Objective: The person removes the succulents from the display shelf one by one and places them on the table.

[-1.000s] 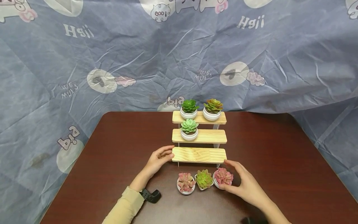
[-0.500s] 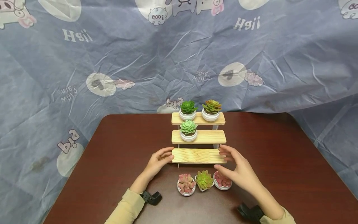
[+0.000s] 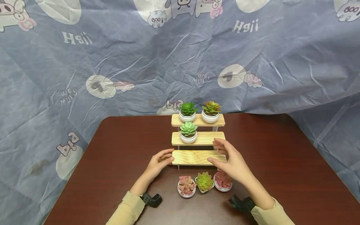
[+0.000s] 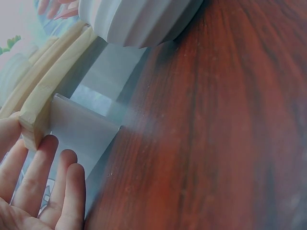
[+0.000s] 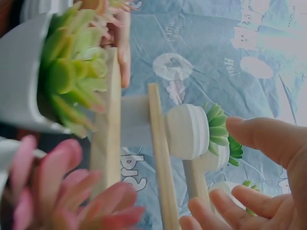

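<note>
A three-tier wooden shelf stand (image 3: 197, 157) stands on the table. My left hand (image 3: 158, 163) holds the left end of its lowest board, thumb at the front corner and fingers behind; the left wrist view shows the board's end (image 4: 36, 117) between thumb and fingertips. My right hand (image 3: 234, 162) is over the right part of the stand, thumb and fingers spread with nothing between them. In front of the stand are a pink succulent (image 3: 187, 185), a yellow-green succulent (image 3: 204, 181) and another pink succulent (image 3: 223, 179), each in a white pot. The right forearm passes beside the last one.
On the top board stand a dark green potted succulent (image 3: 187, 109) and an olive-brown one (image 3: 211, 108). A pale green one (image 3: 188, 129) is at the left of the middle board. Behind the dark table (image 3: 135, 134) hangs a printed grey-blue cloth (image 3: 157, 62).
My right hand has left the right-hand pink succulent and moved up and left, over the right side of the stand. The left hand stays at the board's end; the pots keep their places.
</note>
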Demonstrator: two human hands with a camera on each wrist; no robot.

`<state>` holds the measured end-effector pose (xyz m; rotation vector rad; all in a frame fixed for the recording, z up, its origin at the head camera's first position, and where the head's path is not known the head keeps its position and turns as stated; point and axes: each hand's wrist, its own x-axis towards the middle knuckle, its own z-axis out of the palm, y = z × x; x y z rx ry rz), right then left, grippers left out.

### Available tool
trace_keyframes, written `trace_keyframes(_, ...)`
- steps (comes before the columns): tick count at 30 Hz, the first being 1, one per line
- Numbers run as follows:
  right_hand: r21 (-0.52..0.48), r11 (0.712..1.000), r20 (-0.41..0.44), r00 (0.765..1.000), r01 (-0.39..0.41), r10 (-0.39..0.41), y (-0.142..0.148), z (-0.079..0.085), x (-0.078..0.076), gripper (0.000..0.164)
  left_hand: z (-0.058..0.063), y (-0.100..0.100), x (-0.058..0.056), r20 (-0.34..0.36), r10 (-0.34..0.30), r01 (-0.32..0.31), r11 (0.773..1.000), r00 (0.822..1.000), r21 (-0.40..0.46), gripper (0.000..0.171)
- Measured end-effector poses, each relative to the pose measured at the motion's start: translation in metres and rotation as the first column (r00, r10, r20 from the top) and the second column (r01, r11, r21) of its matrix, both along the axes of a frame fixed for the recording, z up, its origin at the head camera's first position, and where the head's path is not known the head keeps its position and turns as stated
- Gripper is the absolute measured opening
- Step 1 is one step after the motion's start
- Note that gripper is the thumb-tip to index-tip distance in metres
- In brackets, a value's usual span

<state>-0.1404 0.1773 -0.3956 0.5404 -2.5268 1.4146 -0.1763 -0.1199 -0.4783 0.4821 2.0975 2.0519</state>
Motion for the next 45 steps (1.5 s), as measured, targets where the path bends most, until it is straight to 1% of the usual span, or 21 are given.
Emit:
trace_keyframes(4,0.004,1.000,0.011,1.000,0.001,-0.001,-0.007,0.004,-0.005,0.068,0.000,0.000,0.001,-0.002,0.001,-0.001,1.000,1.000,-0.007,0.042)
trace_keyframes(14,-0.033,0.999,0.065,0.998,0.016,-0.014,-0.026,0.014,-0.012,0.067,-0.001,0.000,0.003,0.004,0.001,-0.001,1.000,1.000,-0.016,0.042)
trace_keyframes(21,-0.027,0.999,0.067,0.997,0.030,-0.028,-0.036,0.019,-0.019,0.069,-0.001,0.000,0.003,0.005,-0.005,0.005,1.000,1.000,0.000,0.041)
trace_keyframes(25,-0.024,0.999,0.092,0.995,0.042,-0.040,-0.040,0.018,-0.024,0.070,-0.001,0.000,0.004,0.006,-0.012,0.012,1.000,1.000,0.011,0.042)
trace_keyframes(30,-0.035,0.998,0.147,0.988,0.060,-0.054,-0.045,0.017,-0.031,0.071,-0.001,0.000,0.003,-0.001,-0.014,0.014,1.000,1.000,0.023,0.042)
trace_keyframes(37,-0.080,0.995,0.219,0.975,0.058,-0.040,-0.054,0.013,-0.040,0.072,0.000,0.000,0.001,-0.006,-0.006,0.006,1.000,1.000,0.027,0.042)
trace_keyframes(45,-0.089,0.994,0.211,0.977,0.060,-0.040,-0.063,0.010,-0.045,0.073,0.000,0.001,0.001,0.007,-0.004,0.004,1.000,1.000,0.024,0.041)
